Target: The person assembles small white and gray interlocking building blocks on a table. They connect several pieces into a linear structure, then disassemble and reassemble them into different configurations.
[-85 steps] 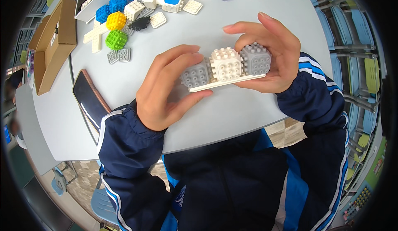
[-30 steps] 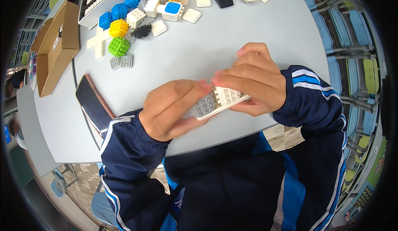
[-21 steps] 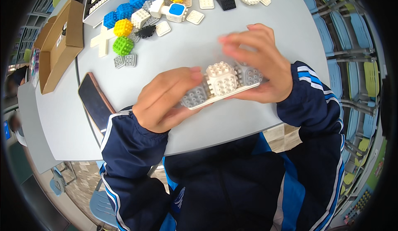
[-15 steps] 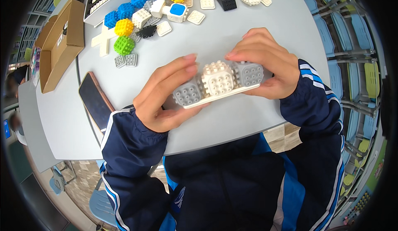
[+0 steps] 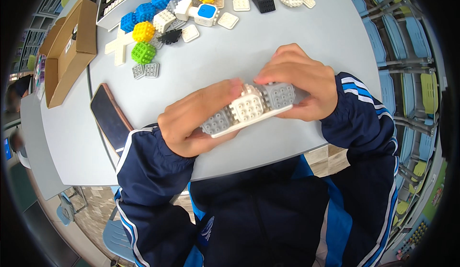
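Note:
Between my hands is a block assembly (image 5: 249,109): a white studded cube in the middle, a grey studded cube at each end, all on a flat white strip. My left hand (image 5: 199,116) grips its left end, fingers over the top of the left grey cube and reaching the white one, thumb low by the strip. At the other end my right hand (image 5: 302,82) holds the right grey cube (image 5: 281,95), fingertips on top and thumb under the strip. The assembly tilts, right end higher, above the table near its front edge.
Loose studded blocks lie further back: a green block (image 5: 143,53), a yellow block (image 5: 143,31) and several blue ones. A white cross-shaped piece (image 5: 116,46) and a phone (image 5: 111,116) are at the left, near an open cardboard box (image 5: 72,51). Stacked chairs (image 5: 397,42) stand at the right.
Both hands have brought the assembly slightly nearer to me. The left fingers have slid further over its top, toward the white cube.

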